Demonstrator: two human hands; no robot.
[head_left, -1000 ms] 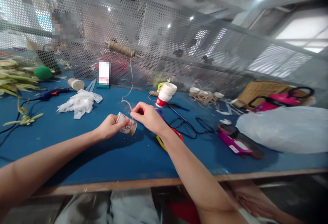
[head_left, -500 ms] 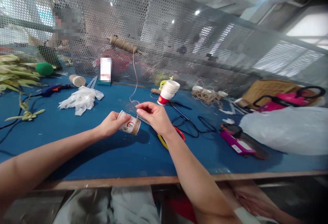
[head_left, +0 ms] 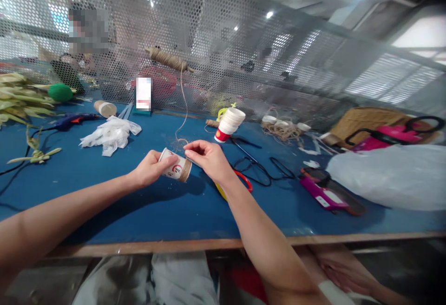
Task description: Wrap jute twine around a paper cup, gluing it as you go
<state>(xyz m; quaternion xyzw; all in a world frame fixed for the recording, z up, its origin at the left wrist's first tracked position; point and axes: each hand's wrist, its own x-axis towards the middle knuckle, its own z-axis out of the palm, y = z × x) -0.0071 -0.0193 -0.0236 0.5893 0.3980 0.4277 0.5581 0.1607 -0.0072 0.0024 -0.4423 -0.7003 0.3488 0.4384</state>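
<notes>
My left hand [head_left: 153, 169] is closed around a white paper cup [head_left: 171, 168] tilted on its side, its thumb along the printed wall. Brown twine [head_left: 186, 171] is wound in a band round the cup's right end. Close to that end, my right hand [head_left: 205, 156] pinches the twine between thumb and fingertips. From there the loose twine [head_left: 186, 105] runs up to a twine spool [head_left: 167, 58] on the mesh panel. Red and yellow scissor handles [head_left: 248, 182] lie partly hidden under my right forearm.
Stacked paper cups [head_left: 230, 125] stand behind my right hand. White plastic film [head_left: 110, 136], a glue gun [head_left: 75, 121] and a phone [head_left: 143, 94] lie to the left. At right are a purple device [head_left: 320, 193] and a plastic bag [head_left: 386, 177]. A perforated metal panel [head_left: 216, 40] closes the back.
The cup has turned slightly in my left hand, so its print shows differently. My right hand has shifted a little left, still pinching the twine.
</notes>
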